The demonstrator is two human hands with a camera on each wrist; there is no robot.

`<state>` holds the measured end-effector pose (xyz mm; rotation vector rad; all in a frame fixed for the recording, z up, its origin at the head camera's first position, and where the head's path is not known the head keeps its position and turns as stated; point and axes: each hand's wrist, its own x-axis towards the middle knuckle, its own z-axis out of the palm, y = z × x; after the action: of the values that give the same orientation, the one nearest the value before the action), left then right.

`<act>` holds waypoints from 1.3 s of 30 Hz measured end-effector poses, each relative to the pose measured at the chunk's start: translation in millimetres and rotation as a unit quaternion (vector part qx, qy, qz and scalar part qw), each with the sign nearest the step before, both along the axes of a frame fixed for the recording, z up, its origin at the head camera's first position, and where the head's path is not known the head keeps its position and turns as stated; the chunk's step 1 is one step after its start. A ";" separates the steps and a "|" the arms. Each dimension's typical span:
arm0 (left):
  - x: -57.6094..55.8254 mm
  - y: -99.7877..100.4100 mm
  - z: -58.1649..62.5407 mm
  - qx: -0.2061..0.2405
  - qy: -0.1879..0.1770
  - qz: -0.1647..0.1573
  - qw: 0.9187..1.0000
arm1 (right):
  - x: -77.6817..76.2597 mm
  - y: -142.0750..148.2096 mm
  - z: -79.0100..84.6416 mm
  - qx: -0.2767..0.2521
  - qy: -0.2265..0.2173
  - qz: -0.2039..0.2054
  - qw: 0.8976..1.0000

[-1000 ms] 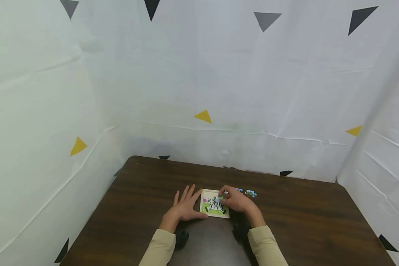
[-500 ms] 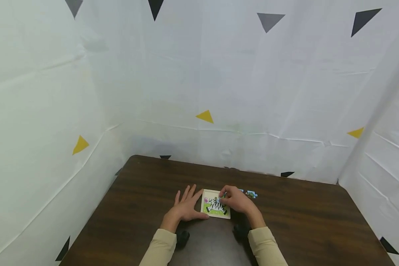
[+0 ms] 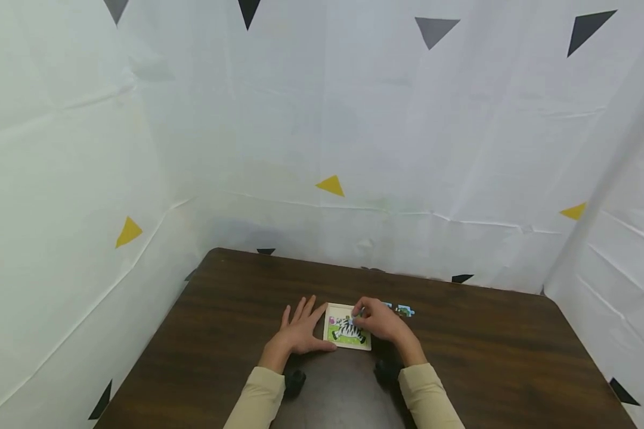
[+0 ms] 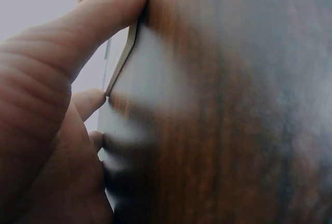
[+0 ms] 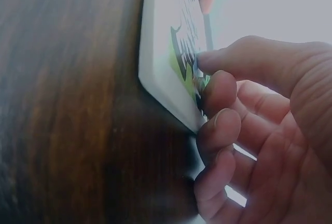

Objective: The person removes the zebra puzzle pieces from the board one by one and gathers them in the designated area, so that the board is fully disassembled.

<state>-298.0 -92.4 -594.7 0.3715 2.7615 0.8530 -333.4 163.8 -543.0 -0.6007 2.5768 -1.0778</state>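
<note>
A small wooden jigsaw tray (image 3: 347, 344) with a zebra picture lies flat on the table. My left hand (image 3: 299, 335) rests at its left side, fingers spread and straight. In the left wrist view, the thumb and a fingertip touch the edge of the tray (image 4: 123, 60). Over the tray's upper right part, my right hand (image 3: 383, 322) pinches a small light blue puzzle piece (image 3: 352, 320) between thumb and index finger. In the right wrist view these fingertips sit close against the picture on the tray (image 5: 155, 68); the piece is mostly hidden there.
Loose puzzle pieces lie just beyond my right hand; one blue and green puzzle piece (image 3: 405, 311) shows whole, another puzzle piece (image 3: 387, 305) is partly covered. The dark wooden table (image 3: 494, 351) is enclosed by white sheeting (image 3: 386, 119) with coloured triangles.
The puzzle piece in my right fingertips has shifted and turned slightly over the tray's upper right area. My left hand stays in place; the whole view has moved a little.
</note>
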 end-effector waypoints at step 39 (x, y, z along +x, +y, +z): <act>-1.7 -3.5 1.2 0.002 0.001 0.008 1.000 | -3.3 30.4 32.2 -0.114 0.054 -0.040 0.991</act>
<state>-299.7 -95.9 -593.5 0.3506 2.7688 0.8637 -336.6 194.2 -510.8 -0.6290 2.6071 -1.4179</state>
